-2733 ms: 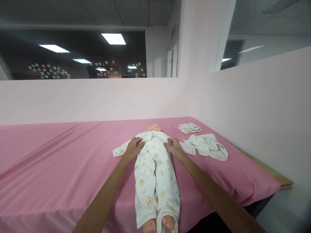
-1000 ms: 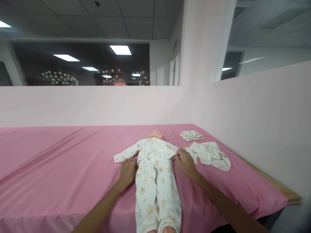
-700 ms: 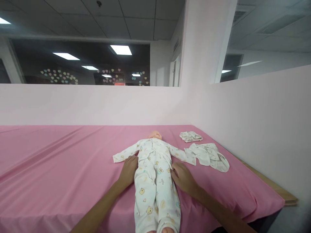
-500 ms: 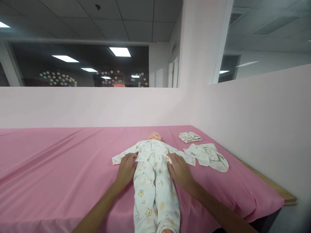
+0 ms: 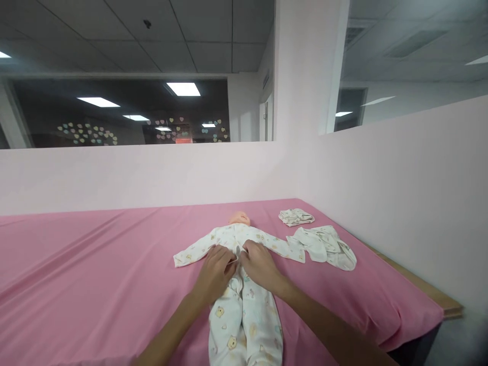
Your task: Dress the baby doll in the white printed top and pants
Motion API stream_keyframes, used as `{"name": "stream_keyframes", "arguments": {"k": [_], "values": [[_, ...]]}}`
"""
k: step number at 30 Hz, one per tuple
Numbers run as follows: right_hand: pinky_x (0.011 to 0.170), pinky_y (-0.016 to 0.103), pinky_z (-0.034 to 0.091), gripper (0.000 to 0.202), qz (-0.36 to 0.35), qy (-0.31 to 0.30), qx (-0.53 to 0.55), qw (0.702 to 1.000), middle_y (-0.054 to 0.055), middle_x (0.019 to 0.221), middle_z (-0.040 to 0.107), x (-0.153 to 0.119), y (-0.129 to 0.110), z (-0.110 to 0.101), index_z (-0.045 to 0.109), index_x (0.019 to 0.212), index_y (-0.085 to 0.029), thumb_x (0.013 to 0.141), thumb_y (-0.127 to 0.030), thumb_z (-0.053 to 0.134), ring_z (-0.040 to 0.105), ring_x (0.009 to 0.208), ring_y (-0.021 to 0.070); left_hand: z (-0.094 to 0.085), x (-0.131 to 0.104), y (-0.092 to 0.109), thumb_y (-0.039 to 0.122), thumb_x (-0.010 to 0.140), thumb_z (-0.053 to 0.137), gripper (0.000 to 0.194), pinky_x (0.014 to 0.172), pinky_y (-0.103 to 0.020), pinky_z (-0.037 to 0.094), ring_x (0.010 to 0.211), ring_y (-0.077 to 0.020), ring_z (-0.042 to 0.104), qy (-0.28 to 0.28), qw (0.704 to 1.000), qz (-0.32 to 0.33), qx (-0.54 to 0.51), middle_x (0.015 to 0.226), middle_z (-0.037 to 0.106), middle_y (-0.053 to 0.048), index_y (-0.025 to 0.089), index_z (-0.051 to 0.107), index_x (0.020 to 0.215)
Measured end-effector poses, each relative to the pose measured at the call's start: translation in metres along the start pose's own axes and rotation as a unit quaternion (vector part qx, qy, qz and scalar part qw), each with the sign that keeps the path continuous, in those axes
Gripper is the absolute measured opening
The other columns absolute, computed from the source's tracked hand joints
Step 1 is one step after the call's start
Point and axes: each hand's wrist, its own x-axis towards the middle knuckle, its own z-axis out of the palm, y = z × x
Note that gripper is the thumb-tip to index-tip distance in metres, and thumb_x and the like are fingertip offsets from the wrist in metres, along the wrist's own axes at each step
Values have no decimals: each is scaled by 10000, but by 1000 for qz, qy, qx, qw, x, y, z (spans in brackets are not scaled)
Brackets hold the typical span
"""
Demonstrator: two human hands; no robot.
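Observation:
A baby doll (image 5: 240, 218) lies on its back, head toward the wall, dressed in a white printed top (image 5: 232, 233) and matching trousers (image 5: 244, 325) with small bear pictures. Both sleeves stretch out sideways. My left hand (image 5: 216, 272) is closed at the waist, its fingers pinching the lower edge of the top. Close beside it, my right hand (image 5: 260, 263) is also closed on the top's front edge. A small gap in the cloth shows between the two hands. The fingertips are partly hidden.
A pink sheet (image 5: 114, 274) covers the table. To the right lie a folded printed cloth (image 5: 296, 217) and a loose white garment (image 5: 324, 246). White walls (image 5: 152, 173) with windows stand behind and to the right. A wooden edge (image 5: 423, 287) shows along the right side.
Both hands have moved inward from the doll's sides to the middle of the waist. Their fingers have closed on the front of the top. The view has shifted slightly.

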Motion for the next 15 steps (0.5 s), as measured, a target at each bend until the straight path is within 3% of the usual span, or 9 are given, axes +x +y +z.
{"name": "stream_keyframes", "arguments": {"k": [3,6,8,11,15], "values": [[621,289,349,174,0,-51,98,994,21,809,612,-7,-8,-7,496,759,-218,889,-141,410,539,745,175,-4,0,5,284,916,437,246,867,-399,427,813,-214,531,-38,998,-30,-47,758,594,-34,215,460,681],[665,281,411,178,-29,-79,182,980,23,912,647,-12,-9,-14,579,849,-227,891,-169,417,592,837,178,-12,4,2,325,908,452,245,805,-349,462,819,-201,562,-66,987,-72,-131,801,630,-31,217,549,711],[725,292,456,183,-23,-56,223,973,34,997,662,-8,-2,-19,612,929,-237,897,-212,433,614,899,187,-19,9,-6,361,906,460,236,774,-321,481,860,-198,598,-53,974,-116,-187,910,676,-38,226,637,829],[822,329,489,212,25,13,250,968,56,1063,669,11,19,-25,627,999,-234,895,-269,446,624,968,211,-20,20,-30,427,895,466,294,725,-295,501,843,-186,625,11,952,-196,-234,965,689,-42,217,667,943],[925,363,474,274,99,82,231,964,89,1146,650,47,57,-15,629,1052,-207,898,-308,426,605,1075,234,2,38,-64,500,873,464,364,538,-255,455,637,-152,572,64,929,-286,-227,810,650,-24,188,647,922]]}}
